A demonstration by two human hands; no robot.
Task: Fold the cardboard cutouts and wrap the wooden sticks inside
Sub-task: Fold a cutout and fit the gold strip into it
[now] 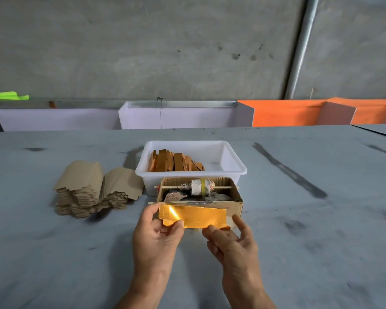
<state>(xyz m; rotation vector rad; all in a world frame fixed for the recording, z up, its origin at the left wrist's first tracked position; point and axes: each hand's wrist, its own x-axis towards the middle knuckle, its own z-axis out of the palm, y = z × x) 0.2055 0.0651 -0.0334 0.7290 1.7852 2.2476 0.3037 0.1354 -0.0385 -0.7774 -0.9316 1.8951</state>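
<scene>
A grey, smudged table (299,241) carries three things. A white tub (234,168) sits at centre, far side. Touching its near wall, a small open cardboard box (234,207). Left of both, two stacks of tan cutouts (94,188), leaning together, possibly touching the tub.

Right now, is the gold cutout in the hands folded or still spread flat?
Mostly spread: the gold cutout lies open between left hand and right hand.

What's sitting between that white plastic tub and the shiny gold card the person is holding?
In the head view, a small open cardboard box sits between the white tub and the gold cutout, with a thin stick laid across its top.
</scene>
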